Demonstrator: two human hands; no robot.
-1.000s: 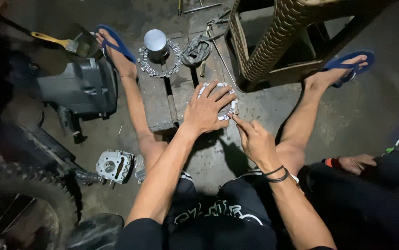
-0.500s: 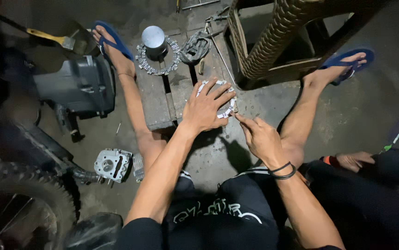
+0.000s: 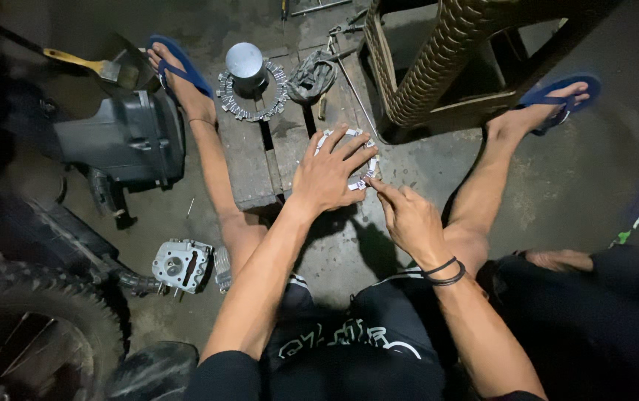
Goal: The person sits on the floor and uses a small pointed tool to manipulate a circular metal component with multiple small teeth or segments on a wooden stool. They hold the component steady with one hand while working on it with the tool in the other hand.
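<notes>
A pale toothed metal ring (image 3: 368,172) lies on a low wooden pallet (image 3: 249,167) between my legs. My left hand (image 3: 331,174) lies flat on top of it with fingers spread, covering most of it. My right hand (image 3: 405,219) reaches in from the right, and its thumb and forefinger pinch the ring's near right edge. Both my feet wear blue flip-flops, left foot (image 3: 178,74) and right foot (image 3: 549,100).
A grey metal cylinder (image 3: 246,63) stands inside a second toothed ring (image 3: 230,104) at the pallet's far end, next to a rag (image 3: 312,76). A brush (image 3: 86,64), dark plastic cover (image 3: 130,137), engine part (image 3: 181,263) and tyre (image 3: 30,319) are left. A wicker stool (image 3: 438,67) and another person's foot (image 3: 557,260) are right.
Both hands stay on the ring. My right fingertips have closed in slightly on its edge, and the view has shifted a little.
</notes>
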